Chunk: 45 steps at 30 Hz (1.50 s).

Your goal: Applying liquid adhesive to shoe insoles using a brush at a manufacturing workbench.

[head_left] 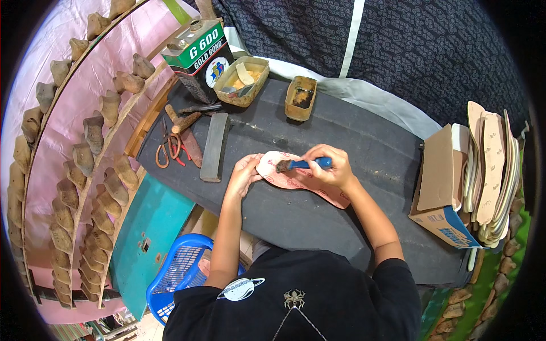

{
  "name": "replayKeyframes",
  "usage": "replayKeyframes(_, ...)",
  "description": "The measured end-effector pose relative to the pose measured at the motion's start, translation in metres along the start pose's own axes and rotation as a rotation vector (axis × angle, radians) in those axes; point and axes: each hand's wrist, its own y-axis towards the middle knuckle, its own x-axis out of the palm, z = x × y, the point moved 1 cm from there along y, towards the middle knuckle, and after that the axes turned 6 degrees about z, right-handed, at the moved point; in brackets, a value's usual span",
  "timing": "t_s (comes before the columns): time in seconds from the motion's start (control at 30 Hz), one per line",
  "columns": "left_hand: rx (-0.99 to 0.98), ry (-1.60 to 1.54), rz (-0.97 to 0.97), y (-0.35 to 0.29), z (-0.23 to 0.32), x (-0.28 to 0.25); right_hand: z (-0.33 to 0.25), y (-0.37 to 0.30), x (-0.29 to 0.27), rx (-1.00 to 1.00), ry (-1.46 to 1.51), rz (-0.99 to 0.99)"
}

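Note:
A pinkish shoe insole (281,178) with red printed marks lies on the dark worktable. My left hand (245,175) grips its rounded left end, fingers at the edge. In my right hand (333,166) is a brush (311,163) with a blue handle. The brush's dark bristles rest on the insole's wider left part. The far end of the insole runs beneath my right wrist. Just left of my left hand lies a long grey block (215,148).
Scissors (163,149) and a hammer (183,120) lie at the left. Behind stand a metal can (196,59), a tub with yellowish contents (243,79) and a stained tub (300,98). A cardboard box (438,170) beside stacked insoles (490,170) stands right. Shoe lasts (94,136) line left racks.

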Motion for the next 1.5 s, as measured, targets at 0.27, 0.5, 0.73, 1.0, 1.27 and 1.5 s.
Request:
replayKeyframes(0.27,0.008,0.022,0.013,-0.002,0.002,0.0,0.004,-0.01,-0.04,0.048,-0.001,0.088)
replayKeyframes(0.5,0.028,0.01,0.014,-0.001,-0.002,0.0,0.002,0.002,-0.019,0.153,0.04,0.184)
replayKeyframes(0.73,0.038,0.008,-0.004,-0.004,0.0,0.002,0.008,0.0,-0.01,0.256,0.035,0.011)
replayKeyframes(1.0,0.041,0.083,0.009,-0.002,0.0,0.002,0.02,-0.003,-0.036,0.196,0.03,0.133)
replayKeyframes(1.27,0.041,0.065,0.0,-0.002,-0.003,0.001,0.021,0.0,-0.008,0.321,0.137,0.182)
replayKeyframes(1.5,0.052,0.102,0.008,-0.004,-0.001,0.001,0.028,-0.003,-0.031,0.274,0.058,0.201)
